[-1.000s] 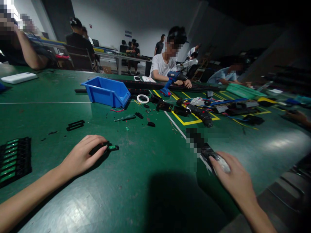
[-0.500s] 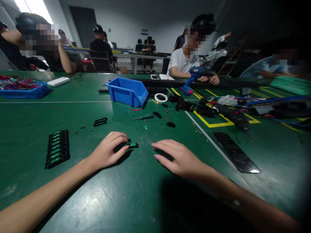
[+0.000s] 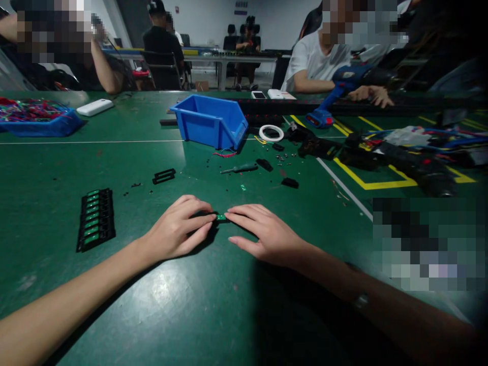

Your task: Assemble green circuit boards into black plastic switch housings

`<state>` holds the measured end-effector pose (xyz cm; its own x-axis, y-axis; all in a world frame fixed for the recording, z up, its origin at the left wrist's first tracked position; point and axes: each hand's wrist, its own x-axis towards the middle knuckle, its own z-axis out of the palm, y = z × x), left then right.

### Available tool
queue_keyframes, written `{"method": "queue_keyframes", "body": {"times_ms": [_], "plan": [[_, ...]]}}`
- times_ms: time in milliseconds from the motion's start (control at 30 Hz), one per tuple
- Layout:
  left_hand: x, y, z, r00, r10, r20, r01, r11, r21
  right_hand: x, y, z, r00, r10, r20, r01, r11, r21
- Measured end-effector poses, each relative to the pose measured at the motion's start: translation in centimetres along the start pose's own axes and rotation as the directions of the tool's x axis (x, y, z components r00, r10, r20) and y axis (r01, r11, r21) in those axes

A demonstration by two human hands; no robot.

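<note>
The part point(image 3: 221, 217), small, green and black, sits on or just above the table point(image 3: 163, 310), between the tips of the two hands. The left hand point(image 3: 185, 226) has thumb and fingers drawn narrow, pinching its left end. The right hand point(image 3: 265, 234) has its fingers together and its thumb spread away below them, with nothing in the gap; its fingertips meet the right end of the part, though whether they press on it I cannot tell.

Half a second ago those right fingertips were clear of the part; a second ago they held the dark slab point(image 3: 400, 223), which now lies well to their right, mostly masked by blur. The left fingers keep the same grip.

Well left of the left fingers lies the rack point(image 3: 95, 219) with its row of green boards. Just beyond the right fingertips is a green chip point(image 3: 243, 187). Farther past the left fingers lies a black frame point(image 3: 163, 176); straight beyond both hands, the screwdriver point(image 3: 246, 168). Behind that stand the blue bin point(image 3: 196, 127) and, to its right, a white ring point(image 3: 271, 140). The blue drill point(image 3: 326, 104) is farther off to the right, before a co-worker point(image 3: 310, 63) in white.
</note>
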<state>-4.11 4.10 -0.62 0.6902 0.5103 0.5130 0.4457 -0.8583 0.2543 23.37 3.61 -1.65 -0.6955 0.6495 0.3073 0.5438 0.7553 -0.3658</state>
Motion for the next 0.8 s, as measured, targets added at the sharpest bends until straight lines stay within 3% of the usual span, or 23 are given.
{"method": "queue_keyframes", "body": {"times_ms": [800], "plan": [[0.18,0.05,0.19,0.999,0.028,0.024,-0.029,0.999,0.045,0.25,-0.21,-0.09,1.0,-0.004,0.031,0.005,0.999,-0.042]]}}
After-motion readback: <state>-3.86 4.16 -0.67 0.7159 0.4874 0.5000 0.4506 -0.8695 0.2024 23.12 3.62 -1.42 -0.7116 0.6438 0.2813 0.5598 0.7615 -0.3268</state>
